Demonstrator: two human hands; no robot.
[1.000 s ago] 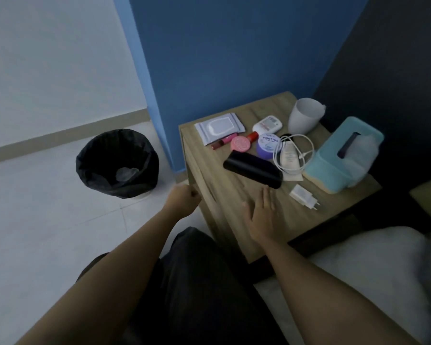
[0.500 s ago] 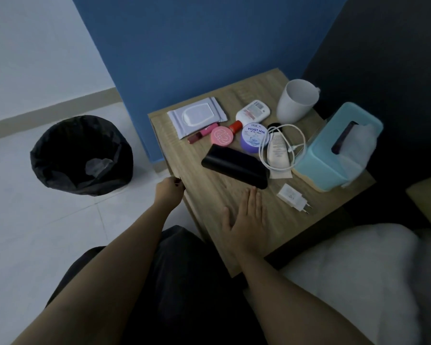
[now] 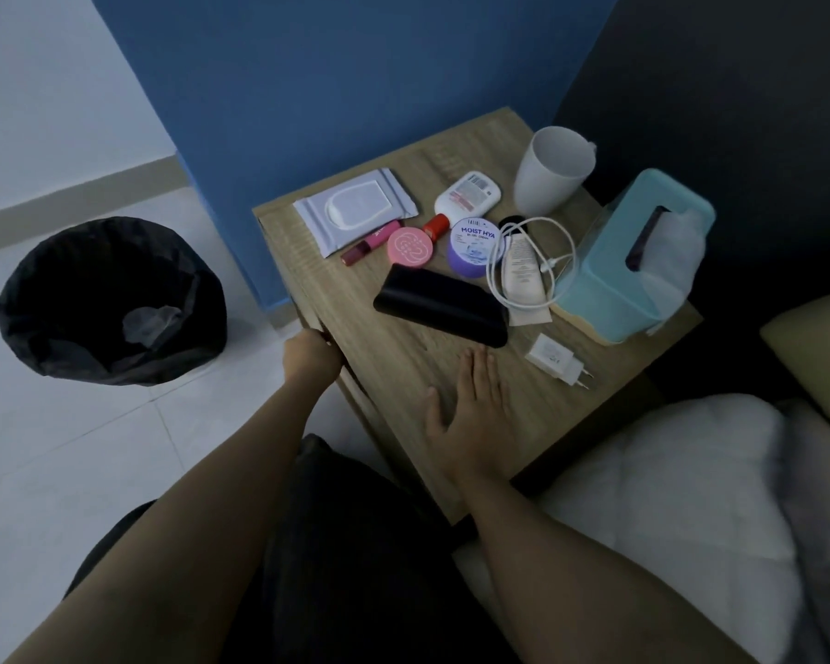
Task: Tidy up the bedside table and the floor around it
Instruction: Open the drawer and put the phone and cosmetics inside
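Note:
The wooden bedside table (image 3: 403,376) carries a wet-wipes pack (image 3: 354,209), a pink lip tube (image 3: 370,242), a pink compact (image 3: 410,247), a purple cream jar (image 3: 476,246), a white bottle (image 3: 468,196), a white mug (image 3: 554,170), a cream tube (image 3: 523,270) inside a coiled white cable (image 3: 559,242), a black case (image 3: 441,307), a white charger plug (image 3: 558,358) and a teal tissue box (image 3: 628,261). My right hand (image 3: 470,414) lies flat and open on the tabletop, just short of the black case. My left hand (image 3: 310,359) is curled on the table's left front edge.
A black-lined waste bin (image 3: 109,299) with a crumpled scrap inside stands on the white tiled floor left of the table. A blue wall is behind the table. A white pillow (image 3: 667,496) and the bed lie to the right, close to the table's near corner.
My left hand has moved from the air beside the table onto its front edge. My right hand has stayed flat on the tabletop. The view has shifted.

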